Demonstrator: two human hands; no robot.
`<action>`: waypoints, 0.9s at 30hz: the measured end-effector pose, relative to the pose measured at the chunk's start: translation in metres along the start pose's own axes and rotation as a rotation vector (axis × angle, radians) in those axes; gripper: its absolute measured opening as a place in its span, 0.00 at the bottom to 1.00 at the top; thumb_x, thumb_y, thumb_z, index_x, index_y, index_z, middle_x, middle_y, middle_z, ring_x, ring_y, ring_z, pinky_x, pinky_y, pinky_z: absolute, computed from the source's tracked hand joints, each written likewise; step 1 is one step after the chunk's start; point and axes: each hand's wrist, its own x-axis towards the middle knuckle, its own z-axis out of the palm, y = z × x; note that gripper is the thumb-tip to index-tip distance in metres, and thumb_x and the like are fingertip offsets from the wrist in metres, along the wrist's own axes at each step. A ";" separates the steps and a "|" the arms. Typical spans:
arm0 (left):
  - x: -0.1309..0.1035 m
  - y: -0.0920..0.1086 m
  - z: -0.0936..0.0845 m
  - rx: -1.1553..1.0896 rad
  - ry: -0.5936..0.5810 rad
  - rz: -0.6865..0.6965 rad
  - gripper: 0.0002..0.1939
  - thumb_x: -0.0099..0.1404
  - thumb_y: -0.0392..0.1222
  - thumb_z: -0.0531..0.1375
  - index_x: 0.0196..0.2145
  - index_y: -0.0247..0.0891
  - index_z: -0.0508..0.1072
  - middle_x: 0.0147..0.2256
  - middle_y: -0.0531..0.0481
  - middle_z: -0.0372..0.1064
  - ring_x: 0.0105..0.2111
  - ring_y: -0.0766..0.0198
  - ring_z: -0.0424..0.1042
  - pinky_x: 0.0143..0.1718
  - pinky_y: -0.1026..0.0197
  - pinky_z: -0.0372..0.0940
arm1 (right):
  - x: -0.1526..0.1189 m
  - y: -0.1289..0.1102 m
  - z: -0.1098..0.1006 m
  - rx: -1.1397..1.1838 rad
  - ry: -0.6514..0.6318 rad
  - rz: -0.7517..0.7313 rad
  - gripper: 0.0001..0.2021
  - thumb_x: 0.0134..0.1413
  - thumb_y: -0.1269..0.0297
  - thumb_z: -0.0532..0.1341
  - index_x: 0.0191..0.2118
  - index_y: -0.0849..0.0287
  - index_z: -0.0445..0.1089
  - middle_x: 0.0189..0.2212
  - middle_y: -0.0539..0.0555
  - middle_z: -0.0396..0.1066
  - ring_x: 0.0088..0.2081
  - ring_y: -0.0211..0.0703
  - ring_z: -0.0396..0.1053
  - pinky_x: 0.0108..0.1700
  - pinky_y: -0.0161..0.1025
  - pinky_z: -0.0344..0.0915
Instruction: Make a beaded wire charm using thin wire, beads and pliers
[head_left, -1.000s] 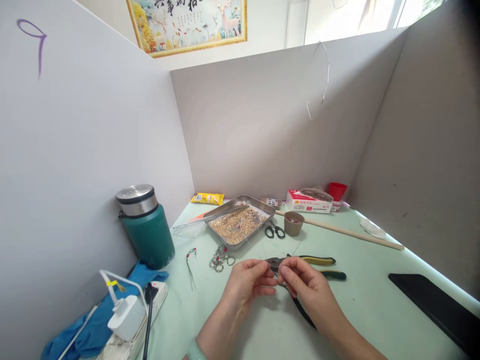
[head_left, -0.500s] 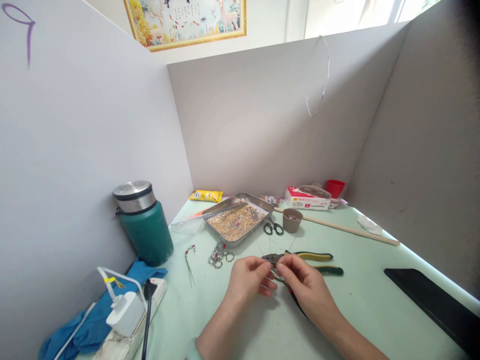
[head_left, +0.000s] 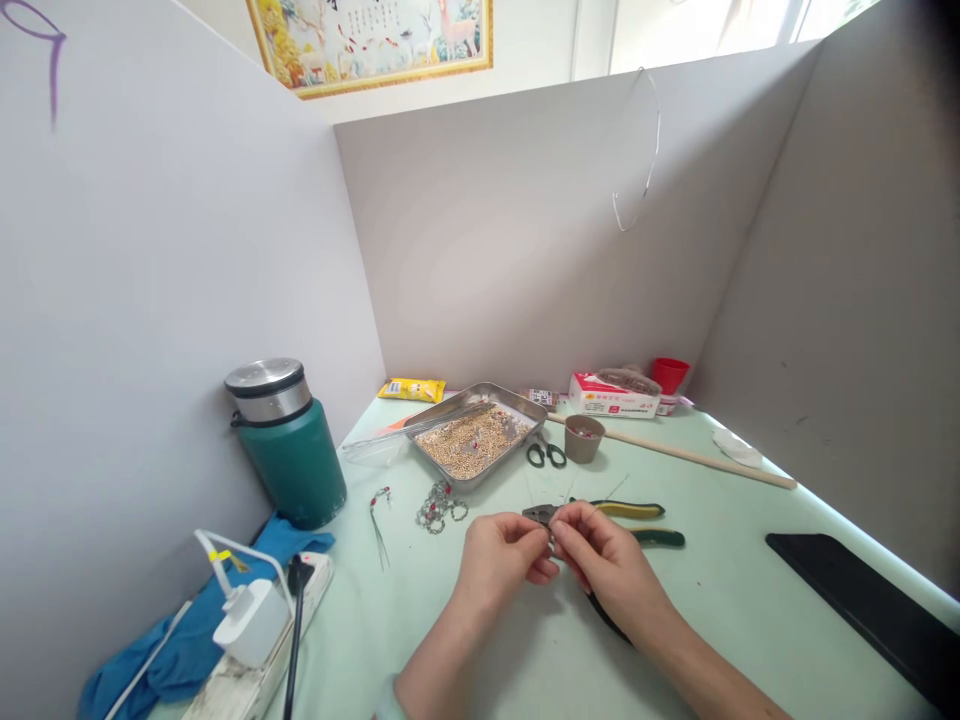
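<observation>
My left hand [head_left: 506,555] and my right hand [head_left: 604,555] meet above the table, thumbs and forefingers pinched close together. Thin wires [head_left: 616,488] stick up from between the fingers; the piece where they join is too small and covered to make out. Beneath and behind the hands lie pliers with yellow-green handles [head_left: 626,510], their dark jaws partly hidden. Another tool's dark handle [head_left: 607,617] shows under my right hand. To the left are a beaded wire piece with red beads [head_left: 380,520] and a small heap of wire rings [head_left: 441,508].
A metal tray [head_left: 465,484] of gold beads stands behind the hands, with scissors [head_left: 546,456] and a brown cup [head_left: 583,440] beside it. A green flask [head_left: 292,460] and power strip [head_left: 262,650] are left. A wooden stick [head_left: 697,460] and black slab [head_left: 847,600] lie right.
The wire ends above my fingers have swung, the rightmost leaning further right. My hands have shifted slightly, still pinched together. The view has tilted a little.
</observation>
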 end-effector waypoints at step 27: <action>0.000 -0.002 -0.008 -0.068 -0.126 -0.064 0.19 0.42 0.48 0.65 0.26 0.31 0.67 0.22 0.48 0.68 0.20 0.64 0.69 0.21 0.62 0.64 | 0.003 0.002 -0.005 0.084 -0.108 0.021 0.11 0.52 0.54 0.55 0.30 0.57 0.61 0.17 0.44 0.57 0.18 0.32 0.54 0.21 0.31 0.52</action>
